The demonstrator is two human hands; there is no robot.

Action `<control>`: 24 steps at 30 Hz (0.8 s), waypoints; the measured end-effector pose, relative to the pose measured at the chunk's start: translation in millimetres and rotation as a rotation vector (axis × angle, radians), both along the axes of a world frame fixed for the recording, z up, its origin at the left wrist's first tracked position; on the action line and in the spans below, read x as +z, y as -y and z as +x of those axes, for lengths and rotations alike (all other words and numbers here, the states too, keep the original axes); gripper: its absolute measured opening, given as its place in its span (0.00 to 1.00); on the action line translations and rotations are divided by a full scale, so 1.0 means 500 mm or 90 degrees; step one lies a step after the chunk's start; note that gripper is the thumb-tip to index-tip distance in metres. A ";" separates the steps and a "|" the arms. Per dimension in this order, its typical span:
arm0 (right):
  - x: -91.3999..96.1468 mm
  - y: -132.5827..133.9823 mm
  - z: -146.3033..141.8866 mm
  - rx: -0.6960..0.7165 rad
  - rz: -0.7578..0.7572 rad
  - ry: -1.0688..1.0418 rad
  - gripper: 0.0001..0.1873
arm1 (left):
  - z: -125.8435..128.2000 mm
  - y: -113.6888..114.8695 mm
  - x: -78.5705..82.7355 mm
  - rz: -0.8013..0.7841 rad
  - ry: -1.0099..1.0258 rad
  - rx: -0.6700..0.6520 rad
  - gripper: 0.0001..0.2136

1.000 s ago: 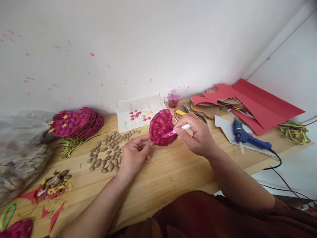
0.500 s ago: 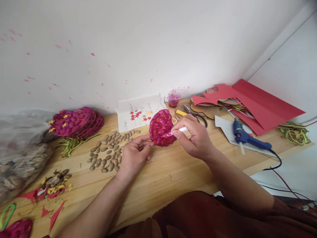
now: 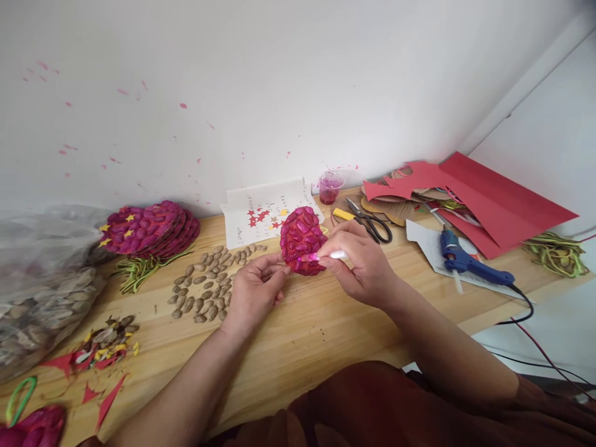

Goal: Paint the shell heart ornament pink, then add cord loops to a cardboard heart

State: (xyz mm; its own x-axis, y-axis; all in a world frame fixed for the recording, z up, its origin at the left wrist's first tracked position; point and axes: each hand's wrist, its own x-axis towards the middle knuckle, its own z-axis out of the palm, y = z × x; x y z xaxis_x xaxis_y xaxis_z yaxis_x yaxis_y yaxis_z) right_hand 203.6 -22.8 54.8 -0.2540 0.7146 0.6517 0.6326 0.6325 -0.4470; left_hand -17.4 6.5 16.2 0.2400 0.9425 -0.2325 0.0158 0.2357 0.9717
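A round, bumpy disc [image 3: 302,233] painted red and magenta is tilted up in front of me. My left hand [image 3: 261,282] pinches its lower left edge between thumb and fingers. In my right hand [image 3: 358,261] is a paintbrush [image 3: 337,254] with a white handle, its pink tip against the lower part of the disc. Wet paint shines on several bumps. Behind the disc lies a white sheet [image 3: 237,231] with small red and yellow paper stars. A clear plastic cup [image 3: 329,194] with magenta paint stands near the wall.
Loose peanuts [image 3: 207,304] lie left of my left hand. Further left are stacked painted discs [image 3: 153,230], a plastic bag [image 3: 41,316] and paper scraps [image 3: 109,403]. Scissors [image 3: 372,223], red card [image 3: 507,205] and a blue glue gun [image 3: 475,264] with a cord lie at right.
The brush tip has moved left and slightly down across the disc, with my right hand following. My left hand keeps its hold on the disc. The whole view has shifted slightly.
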 end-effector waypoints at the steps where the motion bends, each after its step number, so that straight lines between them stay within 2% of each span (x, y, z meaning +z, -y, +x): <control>1: 0.000 -0.001 0.002 -0.002 0.000 0.005 0.04 | -0.001 0.000 -0.002 0.000 0.003 0.001 0.23; 7: 0.005 -0.005 0.010 -0.010 -0.013 -0.061 0.05 | 0.001 0.002 0.000 -0.009 0.012 -0.003 0.22; 19: -0.002 -0.009 0.015 -0.026 -0.061 -0.065 0.06 | 0.000 -0.001 -0.006 -0.033 0.024 0.006 0.23; 24: -0.001 -0.012 0.019 -0.038 -0.045 -0.075 0.06 | 0.002 -0.001 -0.001 -0.045 0.029 0.006 0.23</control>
State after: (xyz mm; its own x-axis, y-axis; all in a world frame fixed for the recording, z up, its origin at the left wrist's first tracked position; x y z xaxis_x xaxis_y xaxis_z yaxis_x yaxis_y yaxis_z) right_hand 213.1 -16.9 54.5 -0.1350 0.7709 0.6225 0.6085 0.5603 -0.5620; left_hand -16.4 7.1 15.5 0.2432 0.9265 -0.2872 -0.0311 0.3033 0.9524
